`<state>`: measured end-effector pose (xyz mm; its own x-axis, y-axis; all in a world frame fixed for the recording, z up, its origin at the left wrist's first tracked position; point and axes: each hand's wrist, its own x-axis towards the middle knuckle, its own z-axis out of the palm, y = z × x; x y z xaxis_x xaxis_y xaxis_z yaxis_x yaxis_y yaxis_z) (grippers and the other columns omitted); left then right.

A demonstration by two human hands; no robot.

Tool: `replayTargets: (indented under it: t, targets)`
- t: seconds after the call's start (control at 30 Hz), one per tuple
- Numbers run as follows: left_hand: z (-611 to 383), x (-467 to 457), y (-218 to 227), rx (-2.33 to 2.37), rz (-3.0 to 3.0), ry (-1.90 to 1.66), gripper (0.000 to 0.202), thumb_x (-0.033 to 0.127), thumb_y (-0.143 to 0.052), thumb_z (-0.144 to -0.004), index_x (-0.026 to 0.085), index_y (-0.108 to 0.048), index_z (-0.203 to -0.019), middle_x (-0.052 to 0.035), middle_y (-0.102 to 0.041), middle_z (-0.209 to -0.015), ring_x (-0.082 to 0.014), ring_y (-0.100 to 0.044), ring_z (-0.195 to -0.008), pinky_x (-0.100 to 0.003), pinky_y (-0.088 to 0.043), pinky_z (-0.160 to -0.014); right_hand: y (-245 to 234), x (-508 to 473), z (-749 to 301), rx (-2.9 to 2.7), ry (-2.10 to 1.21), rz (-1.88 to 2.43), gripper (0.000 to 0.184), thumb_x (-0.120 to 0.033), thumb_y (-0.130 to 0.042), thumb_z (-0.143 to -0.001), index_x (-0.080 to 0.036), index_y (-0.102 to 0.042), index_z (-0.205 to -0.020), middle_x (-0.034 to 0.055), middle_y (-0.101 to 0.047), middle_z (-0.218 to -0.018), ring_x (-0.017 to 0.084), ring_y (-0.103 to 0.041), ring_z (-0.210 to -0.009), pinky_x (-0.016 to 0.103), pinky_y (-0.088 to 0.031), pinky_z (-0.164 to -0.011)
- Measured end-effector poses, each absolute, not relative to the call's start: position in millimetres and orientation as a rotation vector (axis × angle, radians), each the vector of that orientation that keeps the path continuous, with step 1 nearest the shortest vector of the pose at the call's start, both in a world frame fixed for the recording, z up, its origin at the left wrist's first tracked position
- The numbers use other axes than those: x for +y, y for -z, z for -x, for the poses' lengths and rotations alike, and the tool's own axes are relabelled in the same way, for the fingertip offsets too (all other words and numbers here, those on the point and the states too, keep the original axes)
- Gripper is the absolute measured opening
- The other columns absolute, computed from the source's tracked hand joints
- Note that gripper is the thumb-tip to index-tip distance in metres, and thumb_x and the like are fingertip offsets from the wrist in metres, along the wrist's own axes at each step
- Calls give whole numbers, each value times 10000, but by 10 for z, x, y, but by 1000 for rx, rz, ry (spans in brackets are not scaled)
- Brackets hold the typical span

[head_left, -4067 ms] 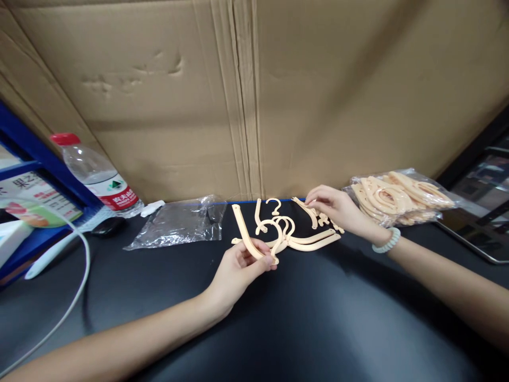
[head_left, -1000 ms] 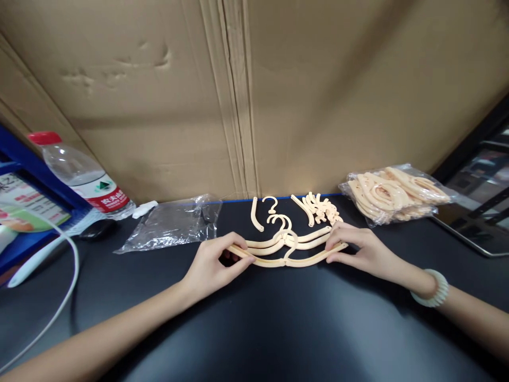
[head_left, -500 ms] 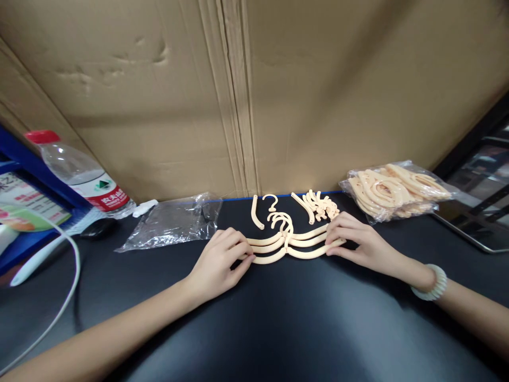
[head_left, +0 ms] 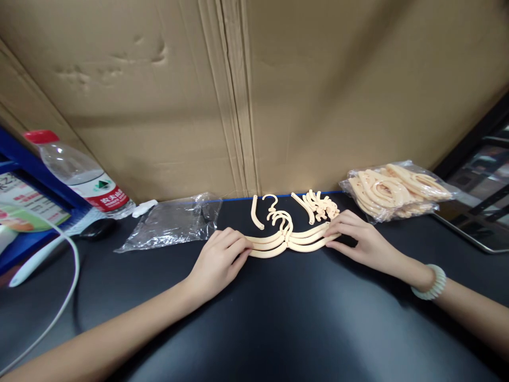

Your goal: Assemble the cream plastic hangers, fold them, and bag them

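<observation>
Work in hand, as I judge it: squaring a stack of three assembled hangers [head_left: 288,241], lying flat toward the rear of the table [head_left: 278,318]. The left hand [head_left: 218,262] pinches the stack's left ends and the right hand [head_left: 358,241] its right ends, each grip closed on it. Any further move calls for even pressure from both sides.

Behind the stack:
- two loose arms [head_left: 256,213]
- one loose hook [head_left: 271,200]
- a hook cluster [head_left: 322,207], too tangled to count
- one filled bag [head_left: 397,185]
- one empty bag [head_left: 170,223]
- one bottle [head_left: 79,175]

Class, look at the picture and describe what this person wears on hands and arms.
The left hand and right hand wear no gloves or visible rings, and no sleeves show on either arm. A bracelet of pale, rounded beads circles the right wrist.
</observation>
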<state>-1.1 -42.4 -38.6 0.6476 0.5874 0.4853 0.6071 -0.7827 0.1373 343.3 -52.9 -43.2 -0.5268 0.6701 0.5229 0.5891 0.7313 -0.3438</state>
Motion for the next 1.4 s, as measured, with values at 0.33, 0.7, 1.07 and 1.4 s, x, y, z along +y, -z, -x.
replayTargets:
  t: [0.33,0.7,1.07,1.4]
  targets:
    - [20,-408,412,-1039,2793,809,126,117,-466,-945,183,-572,-930,-25,-632,-890,-183,-530,-813,-313,-381,-706,447,-526,-3441,-2245,-108,1018,45,-230,-594,-909,-222,-628,-936,51,-635,-882,224,-561,-885,388,-483,-792]
    - [4,-431,401,-1032,2805,894,105,134,-494,-933,190,-582,-942,-37,-647,-927,-188,-565,-854,-328,-430,-739,442,-569,-3419,-2291,-50,1003,318,-226,-566,-924,-227,-537,-1241,105,-573,-1192,257,-519,-1144,459,-446,-983]
    - [-13,-450,365,-891,2859,942,160,181,-557,-882,205,-613,-1031,-64,-692,-1067,-219,-626,-1029,-404,-502,-899,447,-556,-3413,-2359,-28,1013,245,-236,-530,-947,-220,-623,-1174,93,-629,-1166,241,-551,-1072,449,-480,-934]
    - [10,-398,458,-916,2832,971,203,118,-502,-920,194,-608,-1075,-63,-695,-1105,-205,-639,-1062,-413,-520,-956,452,-533,-3430,-2370,-57,1007,239,-242,-528,-946,-268,-654,-1148,80,-642,-1144,252,-560,-1076,476,-491,-911]
